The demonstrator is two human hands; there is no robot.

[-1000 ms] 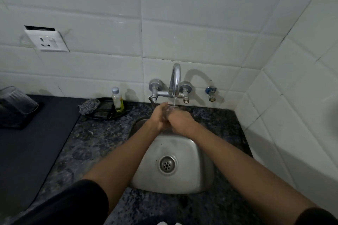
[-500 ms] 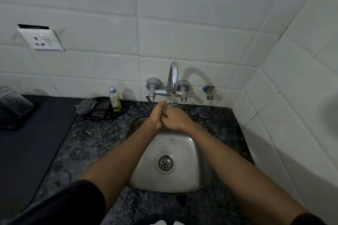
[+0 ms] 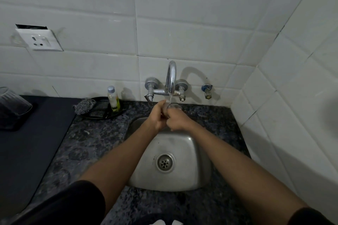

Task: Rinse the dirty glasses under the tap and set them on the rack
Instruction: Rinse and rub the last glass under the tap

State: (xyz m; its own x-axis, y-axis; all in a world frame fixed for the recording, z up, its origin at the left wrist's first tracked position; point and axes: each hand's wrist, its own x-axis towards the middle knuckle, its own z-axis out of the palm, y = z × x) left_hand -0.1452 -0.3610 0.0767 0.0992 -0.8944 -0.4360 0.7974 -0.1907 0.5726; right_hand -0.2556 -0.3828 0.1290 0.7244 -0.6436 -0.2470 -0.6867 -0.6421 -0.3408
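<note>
Upright glass (image 3: 173,106) (water entering), both hands gripping

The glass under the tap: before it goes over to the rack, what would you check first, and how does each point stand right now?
1. Water running from the tap onto the glass: ok.
2. Grip: left hand and right hand both wrapped round the glass: ok.
3. Glass held over the sink, so drips fall in: ok.
4. Glass rinsed clean inside: cannot tell, hands cover most of it.
5. Free spot on the rack: cannot tell; only an upturned glass shows at the far left edge.
</note>
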